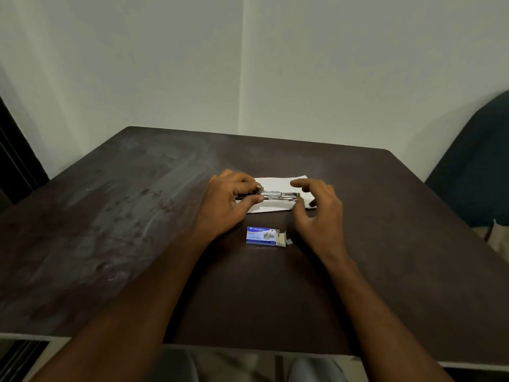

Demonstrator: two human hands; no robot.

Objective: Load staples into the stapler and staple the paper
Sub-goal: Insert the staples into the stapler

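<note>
A small metal stapler lies on a folded white paper in the middle of the dark table. My left hand grips the stapler's left end between thumb and fingers. My right hand hovers at the stapler's right end, its fingers loosely spread and its thumb tip close to the metal; whether it touches is unclear. A blue staple box with its right flap open lies nearer to me, between my two wrists.
A dark cushioned seat stands at the table's right side. Pale walls rise behind the table, and a dark frame runs down the far left. The table's front edge is near my body.
</note>
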